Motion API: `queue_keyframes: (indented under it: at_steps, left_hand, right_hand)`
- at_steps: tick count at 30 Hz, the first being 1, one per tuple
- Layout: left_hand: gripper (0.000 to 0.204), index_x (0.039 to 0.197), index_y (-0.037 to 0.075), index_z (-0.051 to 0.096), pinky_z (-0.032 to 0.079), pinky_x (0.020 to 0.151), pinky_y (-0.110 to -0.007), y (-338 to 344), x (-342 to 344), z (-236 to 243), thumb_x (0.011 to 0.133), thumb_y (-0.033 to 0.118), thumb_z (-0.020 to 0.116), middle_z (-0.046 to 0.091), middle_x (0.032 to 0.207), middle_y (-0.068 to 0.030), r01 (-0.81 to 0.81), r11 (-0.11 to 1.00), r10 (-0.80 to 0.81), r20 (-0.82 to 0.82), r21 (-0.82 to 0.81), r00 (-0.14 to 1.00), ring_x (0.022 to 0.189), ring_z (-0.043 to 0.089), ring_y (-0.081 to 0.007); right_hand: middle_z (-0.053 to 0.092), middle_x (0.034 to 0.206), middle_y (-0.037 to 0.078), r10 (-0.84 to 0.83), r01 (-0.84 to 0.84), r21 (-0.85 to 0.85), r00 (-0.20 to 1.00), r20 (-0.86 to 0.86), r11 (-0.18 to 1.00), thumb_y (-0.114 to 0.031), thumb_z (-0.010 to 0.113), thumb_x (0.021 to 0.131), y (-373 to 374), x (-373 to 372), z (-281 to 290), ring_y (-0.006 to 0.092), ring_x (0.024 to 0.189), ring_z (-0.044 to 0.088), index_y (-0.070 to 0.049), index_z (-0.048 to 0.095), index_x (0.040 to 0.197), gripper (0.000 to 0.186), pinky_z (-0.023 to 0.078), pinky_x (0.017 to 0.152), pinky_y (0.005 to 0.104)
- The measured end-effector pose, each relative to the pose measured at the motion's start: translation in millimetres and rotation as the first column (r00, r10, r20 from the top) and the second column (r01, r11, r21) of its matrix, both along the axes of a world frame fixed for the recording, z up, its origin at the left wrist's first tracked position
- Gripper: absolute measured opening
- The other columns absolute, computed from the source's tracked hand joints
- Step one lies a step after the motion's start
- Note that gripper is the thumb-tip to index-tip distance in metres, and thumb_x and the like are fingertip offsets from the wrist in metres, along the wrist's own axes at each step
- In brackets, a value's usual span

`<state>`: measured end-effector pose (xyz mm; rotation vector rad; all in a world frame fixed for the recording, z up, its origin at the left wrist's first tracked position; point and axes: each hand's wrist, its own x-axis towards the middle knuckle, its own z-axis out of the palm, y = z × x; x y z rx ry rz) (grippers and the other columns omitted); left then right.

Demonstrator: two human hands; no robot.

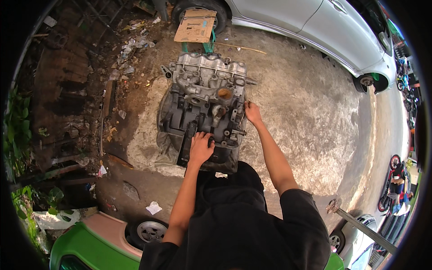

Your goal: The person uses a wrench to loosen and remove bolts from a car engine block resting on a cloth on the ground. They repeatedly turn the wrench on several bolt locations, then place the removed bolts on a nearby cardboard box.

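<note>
In front of me stands a bare car engine (204, 108), its dark block topped by a dull silver cylinder head (211, 65). My left hand (201, 147) rests on the near lower part of the block, fingers spread over a black piece and thumb apart. At the engine's right edge is my right hand (252, 111), its fingers curled in against the side; what they grip there is partly hidden. A round port with a rusty brown inside (224, 93) opens on the silver casting. Grey cloth or sheeting (166, 155) lies under the engine.
Beyond the engine, a cardboard sheet with tools (195, 26) sits on a green stand. A silver car (279, 15) is parked behind it. Litter and debris (132, 49) cover the ground at left. A green and pink vehicle (96, 243) stands behind me at left.
</note>
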<state>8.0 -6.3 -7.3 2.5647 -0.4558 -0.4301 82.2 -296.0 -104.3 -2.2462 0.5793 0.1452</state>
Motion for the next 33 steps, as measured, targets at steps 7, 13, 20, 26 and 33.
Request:
queue_keyframes:
  at_steps: [7, 13, 20, 26, 33]
  left_hand:
    - [0.034, 0.120, 0.005, 0.069, 0.041, 0.108, -0.048, -0.4, 0.2, 0.6, 0.089, 0.019, 0.068, 0.063, 0.121, -0.0154, 0.009, 1.000, -0.009, 0.009, 0.016, 1.000, 0.121, 0.054, -0.0348]
    - [0.034, 0.120, 0.005, 0.070, 0.041, 0.108, -0.048, -1.0, 0.1, 1.4, 0.088, 0.018, 0.069, 0.063, 0.119, -0.0145, 0.009, 1.000, -0.009, 0.005, 0.026, 1.000, 0.121, 0.054, -0.0340]
    - [0.035, 0.119, 0.006, 0.070, 0.041, 0.107, -0.048, -2.0, 0.4, 2.7, 0.087, 0.017, 0.069, 0.063, 0.119, -0.0141, 0.013, 1.000, -0.013, -0.003, 0.022, 1.000, 0.121, 0.054, -0.0340]
    - [0.033, 0.118, 0.005, 0.070, 0.043, 0.105, -0.048, -0.6, 1.1, -1.1, 0.087, 0.017, 0.069, 0.064, 0.118, -0.0148, 0.018, 1.000, -0.018, 0.007, 0.018, 1.000, 0.119, 0.055, -0.0351]
    - [0.033, 0.117, 0.005, 0.070, 0.043, 0.104, -0.047, -1.4, 0.5, 1.0, 0.087, 0.017, 0.068, 0.064, 0.117, -0.0152, 0.028, 1.000, -0.028, 0.034, 0.001, 0.999, 0.118, 0.056, -0.0350]
  right_hand:
    - [0.067, 0.096, 0.038, 0.071, -0.070, -0.018, 0.995, 0.070, 0.997, -0.036, 0.048, 0.106, -2.7, 13.2, -6.4, 0.0557, 0.099, 0.063, 0.010, 0.067, 0.103, 0.049, 0.050, 0.090, 0.0592]
    - [0.067, 0.099, 0.039, 0.037, -0.038, 0.048, 0.999, 0.018, 0.998, -0.035, 0.049, 0.106, -2.5, 13.2, -9.6, 0.0557, 0.101, 0.063, 0.010, 0.067, 0.104, 0.049, 0.050, 0.091, 0.0587]
    - [0.067, 0.103, 0.039, 0.014, -0.013, 0.023, 0.999, -0.044, 1.000, -0.036, 0.049, 0.105, -2.8, 13.0, -13.3, 0.0563, 0.104, 0.062, 0.010, 0.068, 0.104, 0.050, 0.050, 0.094, 0.0576]
    - [0.066, 0.098, 0.040, 0.040, -0.037, -0.051, 0.998, 0.043, 0.998, -0.034, 0.050, 0.104, 8.1, 12.0, -12.6, 0.0575, 0.101, 0.063, 0.011, 0.068, 0.103, 0.048, 0.052, 0.093, 0.0578]
    - [0.064, 0.094, 0.039, 0.013, -0.011, -0.014, 0.986, 0.165, 1.000, -0.027, 0.051, 0.104, 12.7, -2.5, 6.4, 0.0575, 0.096, 0.061, 0.010, 0.064, 0.103, 0.039, 0.051, 0.086, 0.0599]
